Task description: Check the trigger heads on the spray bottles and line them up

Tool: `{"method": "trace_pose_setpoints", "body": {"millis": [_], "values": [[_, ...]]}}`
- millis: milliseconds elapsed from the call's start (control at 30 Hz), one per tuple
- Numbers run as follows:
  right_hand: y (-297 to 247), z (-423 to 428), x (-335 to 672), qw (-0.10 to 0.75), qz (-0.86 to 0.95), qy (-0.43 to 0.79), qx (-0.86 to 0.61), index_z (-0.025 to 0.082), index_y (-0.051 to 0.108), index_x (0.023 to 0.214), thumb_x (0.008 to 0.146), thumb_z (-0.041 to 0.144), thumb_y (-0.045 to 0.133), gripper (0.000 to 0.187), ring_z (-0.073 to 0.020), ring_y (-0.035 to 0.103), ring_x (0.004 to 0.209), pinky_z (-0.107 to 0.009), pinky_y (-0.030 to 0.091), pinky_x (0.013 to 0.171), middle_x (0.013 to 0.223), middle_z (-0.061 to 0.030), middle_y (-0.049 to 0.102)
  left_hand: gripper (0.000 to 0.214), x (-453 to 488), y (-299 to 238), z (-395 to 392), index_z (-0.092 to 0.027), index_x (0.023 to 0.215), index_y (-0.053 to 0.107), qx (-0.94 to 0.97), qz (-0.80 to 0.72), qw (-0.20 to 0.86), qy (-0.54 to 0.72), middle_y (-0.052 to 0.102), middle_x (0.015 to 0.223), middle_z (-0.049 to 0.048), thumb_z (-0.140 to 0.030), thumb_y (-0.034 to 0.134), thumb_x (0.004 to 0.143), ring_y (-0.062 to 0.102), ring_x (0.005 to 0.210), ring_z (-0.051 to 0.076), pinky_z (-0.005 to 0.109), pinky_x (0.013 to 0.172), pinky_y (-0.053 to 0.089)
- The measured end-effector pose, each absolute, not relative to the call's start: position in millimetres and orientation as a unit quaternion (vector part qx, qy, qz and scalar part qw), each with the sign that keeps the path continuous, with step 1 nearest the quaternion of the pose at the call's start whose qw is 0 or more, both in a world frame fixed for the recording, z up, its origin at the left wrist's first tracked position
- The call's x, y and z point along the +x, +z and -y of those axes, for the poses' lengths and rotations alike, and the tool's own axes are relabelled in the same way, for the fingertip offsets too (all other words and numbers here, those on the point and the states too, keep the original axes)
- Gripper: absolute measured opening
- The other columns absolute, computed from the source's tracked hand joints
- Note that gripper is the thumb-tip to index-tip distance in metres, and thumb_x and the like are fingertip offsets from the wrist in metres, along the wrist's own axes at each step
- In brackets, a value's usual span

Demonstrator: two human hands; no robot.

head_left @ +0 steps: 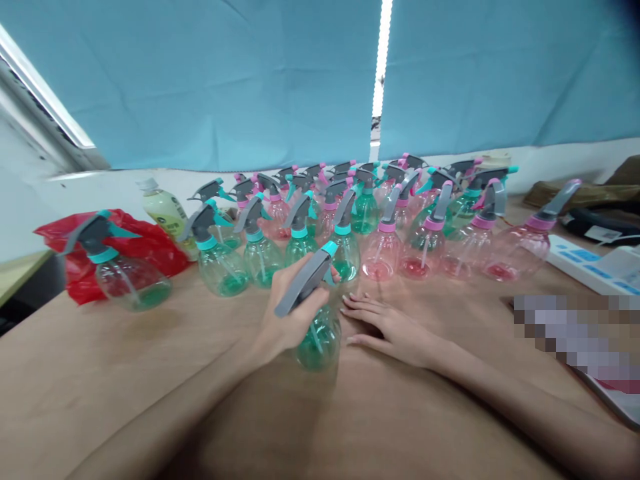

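Note:
My left hand [285, 327] is wrapped round the neck of a clear green spray bottle [320, 337] with a grey trigger and a teal collar, standing on the brown table [150, 373] in front of me. My right hand [385, 323] lies flat on the table just right of that bottle, fingers stretched out, holding nothing. Behind both hands stand several rows of spray bottles, green ones [260, 257] on the left and pink ones [380, 253] on the right.
A lone green spray bottle [127, 277] stands at the left in front of a red plastic bag [150, 243]. A pale drink bottle [167, 213] stands behind. A white power strip [595, 263] and a blurred patch lie at the right. Blue curtains hang behind.

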State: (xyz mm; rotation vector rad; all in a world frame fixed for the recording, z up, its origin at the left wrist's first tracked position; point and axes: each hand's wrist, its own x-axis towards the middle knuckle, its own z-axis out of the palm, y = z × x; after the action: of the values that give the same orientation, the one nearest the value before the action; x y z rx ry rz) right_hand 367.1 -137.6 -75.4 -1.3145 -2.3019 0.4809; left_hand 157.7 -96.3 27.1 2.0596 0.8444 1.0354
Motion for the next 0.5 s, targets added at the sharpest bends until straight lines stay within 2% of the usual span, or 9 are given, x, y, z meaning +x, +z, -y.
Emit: {"method": "trace_pose_setpoints", "body": {"millis": [133, 300, 500], "values": [[-72.8, 138.3, 366.3, 0.222, 0.833, 0.174, -0.477, 0.022, 0.045, 0.142, 0.091, 0.059, 0.045, 0.062, -0.0266, 0.033, 0.140, -0.049, 0.028, 0.115, 0.149, -0.0072, 0.041, 0.010, 157.2, 24.9, 94.9, -0.020, 0.082, 0.059, 0.787, -0.323, 0.349, 0.393, 0.050, 0.062, -0.0043, -0.019, 0.052, 0.074, 0.050, 0.058, 0.013, 0.027, 0.063, 0.043], [-71.8, 139.0, 366.1, 0.224, 0.833, 0.174, -0.475, 0.023, 0.044, 0.143, 0.091, 0.059, 0.045, 0.062, -0.0267, 0.033, 0.140, -0.050, 0.028, 0.115, 0.149, -0.0071, 0.041, 0.008, 157.5, 23.7, 93.5, -0.020, 0.079, 0.058, 0.775, -0.317, 0.365, 0.406, 0.060, 0.075, 0.0006, -0.020, 0.053, 0.074, 0.058, 0.071, 0.017, 0.031, 0.068, 0.046], [-74.4, 138.6, 366.9, 0.230, 0.834, 0.173, -0.472, 0.024, 0.043, 0.143, 0.091, 0.058, 0.046, 0.062, -0.0268, 0.033, 0.140, -0.050, 0.027, 0.115, 0.149, -0.0067, 0.041, 0.006, 157.5, 20.9, 91.0, -0.020, 0.077, 0.058, 0.774, -0.305, 0.377, 0.407, 0.060, 0.077, 0.0009, -0.020, 0.053, 0.073, 0.059, 0.073, 0.017, 0.030, 0.069, 0.045]]}}
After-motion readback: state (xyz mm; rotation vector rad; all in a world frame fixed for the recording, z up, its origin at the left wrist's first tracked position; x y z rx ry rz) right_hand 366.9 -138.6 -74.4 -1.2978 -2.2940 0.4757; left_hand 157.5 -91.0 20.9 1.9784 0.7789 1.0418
